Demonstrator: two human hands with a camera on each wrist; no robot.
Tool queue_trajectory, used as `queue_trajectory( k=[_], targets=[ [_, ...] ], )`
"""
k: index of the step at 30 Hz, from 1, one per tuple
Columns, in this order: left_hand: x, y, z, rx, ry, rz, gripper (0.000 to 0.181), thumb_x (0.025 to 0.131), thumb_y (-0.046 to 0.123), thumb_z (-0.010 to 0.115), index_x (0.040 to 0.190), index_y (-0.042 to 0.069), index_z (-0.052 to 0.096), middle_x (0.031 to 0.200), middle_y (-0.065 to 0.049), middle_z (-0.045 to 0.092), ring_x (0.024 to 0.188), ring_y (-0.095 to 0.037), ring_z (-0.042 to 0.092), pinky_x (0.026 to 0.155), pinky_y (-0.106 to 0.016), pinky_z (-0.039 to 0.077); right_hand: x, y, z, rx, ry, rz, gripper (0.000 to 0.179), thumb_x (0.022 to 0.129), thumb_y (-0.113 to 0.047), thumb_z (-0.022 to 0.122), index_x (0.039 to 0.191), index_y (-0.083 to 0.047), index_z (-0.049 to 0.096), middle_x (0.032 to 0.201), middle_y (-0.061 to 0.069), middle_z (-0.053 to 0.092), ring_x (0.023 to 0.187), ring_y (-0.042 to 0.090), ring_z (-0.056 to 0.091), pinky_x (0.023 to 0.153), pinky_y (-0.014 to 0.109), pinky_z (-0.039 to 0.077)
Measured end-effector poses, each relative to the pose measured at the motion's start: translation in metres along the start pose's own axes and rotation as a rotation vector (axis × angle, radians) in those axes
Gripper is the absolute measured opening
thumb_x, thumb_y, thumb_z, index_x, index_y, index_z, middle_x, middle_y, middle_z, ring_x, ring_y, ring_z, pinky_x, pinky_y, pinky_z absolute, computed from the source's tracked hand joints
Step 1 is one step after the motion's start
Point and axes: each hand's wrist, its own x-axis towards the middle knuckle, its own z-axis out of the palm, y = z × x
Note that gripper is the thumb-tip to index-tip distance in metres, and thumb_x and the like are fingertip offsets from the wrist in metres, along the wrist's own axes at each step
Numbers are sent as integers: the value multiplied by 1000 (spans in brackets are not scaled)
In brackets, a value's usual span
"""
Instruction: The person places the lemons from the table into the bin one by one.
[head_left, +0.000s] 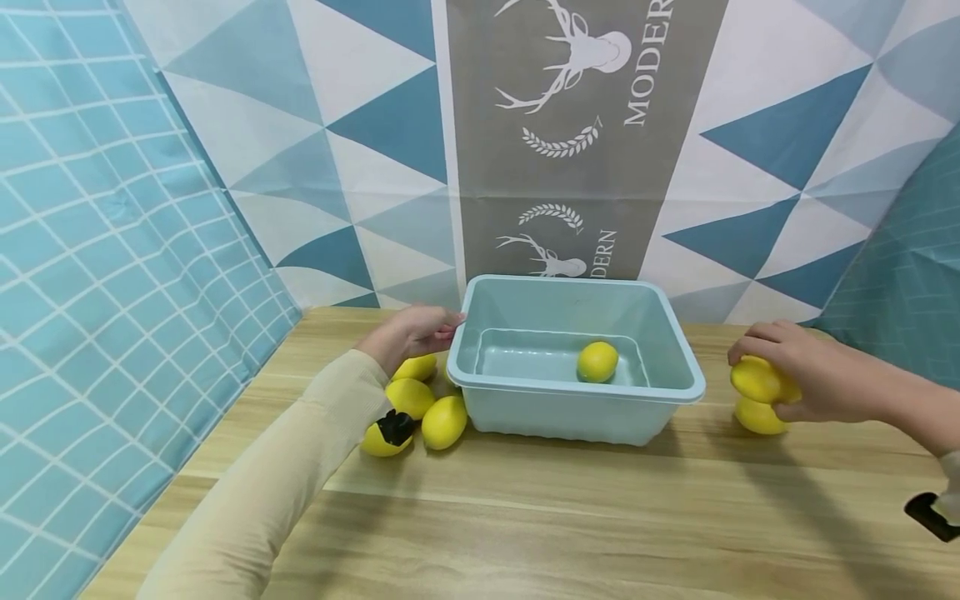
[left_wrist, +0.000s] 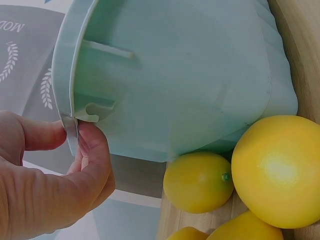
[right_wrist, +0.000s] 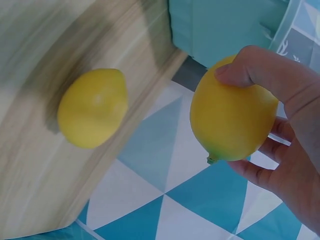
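Note:
A light blue plastic basin point(head_left: 570, 417) stands on the table with one lemon point(head_left: 597, 362) inside, toward its right half. My left hand point(head_left: 422, 327) pinches the basin's left rim between thumb and fingers, as the left wrist view shows close up. Below that hand several lemons point(head_left: 444, 422) lie against and beside the basin's left wall. On the right, my right hand point(head_left: 798, 367) grips a lemon point(right_wrist: 232, 115) raised over the table, its green stem end pointing away from the palm. Beneath it another lemon point(right_wrist: 93, 108) lies on the wood.
The wooden table point(head_left: 525, 525) reaches back to a wall cloth point(head_left: 375, 125) of triangles with a grey deer panel. A blue gridded cloth point(head_left: 90, 250) hangs along the left side. Black straps point(head_left: 396, 427) are on both wrists.

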Motion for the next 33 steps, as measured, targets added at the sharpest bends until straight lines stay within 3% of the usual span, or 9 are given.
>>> queue_trajectory(
  k=[4,11,21,33],
  targets=[
    [0,0,0,3,3,-3,39,100,14,48,135,-1,46,107,-5,49,90,-12,51,80,-18,52,6,0,-3,15,-17,11,79,30,-8,96,98,-25,60,99,-14,55,90,7,47,66,23,52],
    [1,2,1,5,11,8,38,99,12,49,135,-2,47,110,-7,49,93,-14,52,104,-29,47,18,4,-9,16,-24,10,79,31,-7,97,98,-24,60,98,-12,56,89,6,48,66,22,52],
    [0,0,0,-9,20,-6,36,99,12,50,132,-2,48,109,-7,49,91,-15,52,103,-29,48,37,9,-14,33,21,-57,78,33,-2,92,101,-23,60,99,-11,56,91,4,43,67,22,50],
    [0,-1,-1,-13,21,5,38,99,13,51,133,-2,48,108,-7,50,92,-16,52,106,-32,46,62,4,-22,75,-36,-33,72,41,-1,90,102,-24,60,100,-10,56,91,8,46,67,21,49]
  ],
)
